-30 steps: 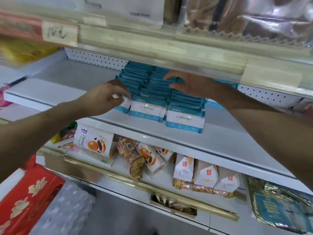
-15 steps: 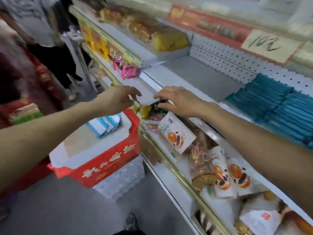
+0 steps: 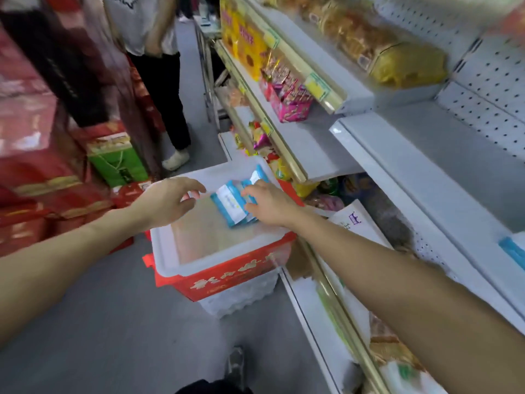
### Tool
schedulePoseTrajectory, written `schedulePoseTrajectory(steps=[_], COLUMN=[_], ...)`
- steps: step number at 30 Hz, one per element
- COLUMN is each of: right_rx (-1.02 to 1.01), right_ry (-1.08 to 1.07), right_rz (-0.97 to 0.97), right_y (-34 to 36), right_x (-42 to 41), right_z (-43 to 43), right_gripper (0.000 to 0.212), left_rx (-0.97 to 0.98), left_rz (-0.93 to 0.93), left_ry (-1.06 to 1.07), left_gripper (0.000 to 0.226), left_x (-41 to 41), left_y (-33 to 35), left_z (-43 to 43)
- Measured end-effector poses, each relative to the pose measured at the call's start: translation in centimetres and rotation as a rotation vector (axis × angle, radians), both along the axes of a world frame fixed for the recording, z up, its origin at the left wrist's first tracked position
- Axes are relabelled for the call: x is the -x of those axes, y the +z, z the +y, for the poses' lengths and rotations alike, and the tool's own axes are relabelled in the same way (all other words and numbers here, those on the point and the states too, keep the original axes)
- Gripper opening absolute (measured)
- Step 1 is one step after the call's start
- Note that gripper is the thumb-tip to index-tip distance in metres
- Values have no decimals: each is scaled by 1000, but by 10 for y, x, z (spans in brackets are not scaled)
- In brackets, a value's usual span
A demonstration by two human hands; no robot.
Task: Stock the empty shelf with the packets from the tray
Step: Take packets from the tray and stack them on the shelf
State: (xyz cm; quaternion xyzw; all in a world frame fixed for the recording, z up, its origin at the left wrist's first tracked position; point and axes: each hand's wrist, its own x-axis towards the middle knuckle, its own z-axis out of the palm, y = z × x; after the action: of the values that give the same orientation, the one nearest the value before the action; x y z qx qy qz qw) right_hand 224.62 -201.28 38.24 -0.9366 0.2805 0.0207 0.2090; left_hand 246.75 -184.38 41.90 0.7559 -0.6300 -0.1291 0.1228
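Ctr frame: blue-white packets (image 3: 231, 204) in white tray (image 3: 166, 251) are pinched by right grip (image 3: 268, 206); left grip (image 3: 164, 200) is held wide, w/ nothing in it, just beside.

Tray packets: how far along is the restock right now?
Done: a stocked packet shows on the shelf at the right edge, and most of the tray is bare. In hand: the right hand curls onto the small bunch of packets at the tray's far end; the left hand hovers open beside them. Left: move that bunch onto the shelf's bare stretch.
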Motion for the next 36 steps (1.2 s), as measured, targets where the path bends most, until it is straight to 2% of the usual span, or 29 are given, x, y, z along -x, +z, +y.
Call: schedulePoseTrajectory(steps=[4, 8, 10, 16, 18, 22, 32, 36], right_rx=[52, 234, 284, 129, 74, 42, -15, 45], right_ry=[-70, -127, -139, -96, -100, 48, 75, 11], right_rz=[87, 153, 164, 198, 194, 193, 92, 68], right_y=[-41, -67, -70, -63, -54, -42, -2, 28], right_x=[-40, -66, -72, -101, -98, -95, -49, -25], right_z=[-4, -1, 0, 4, 2, -3, -9, -25], right_gripper=[47, 65, 62, 56, 48, 30, 40, 41], left_rx=[0, -9, -1, -3, 0, -16, -91, -153], left_rz=[16, 53, 48, 37, 34, 29, -10, 4], left_ry=[1, 28, 17, 25, 20, 21, -26, -111], left_gripper=[33, 36, 37, 36, 35, 34, 36, 41], left_x=[-22, -36, -37, -51, -47, -45, -34, -21], left_y=[-14, -18, -17, -15, -16, -14, -21, -38], left_z=[3, 2, 0, -6, -12, -18, -49, -78])
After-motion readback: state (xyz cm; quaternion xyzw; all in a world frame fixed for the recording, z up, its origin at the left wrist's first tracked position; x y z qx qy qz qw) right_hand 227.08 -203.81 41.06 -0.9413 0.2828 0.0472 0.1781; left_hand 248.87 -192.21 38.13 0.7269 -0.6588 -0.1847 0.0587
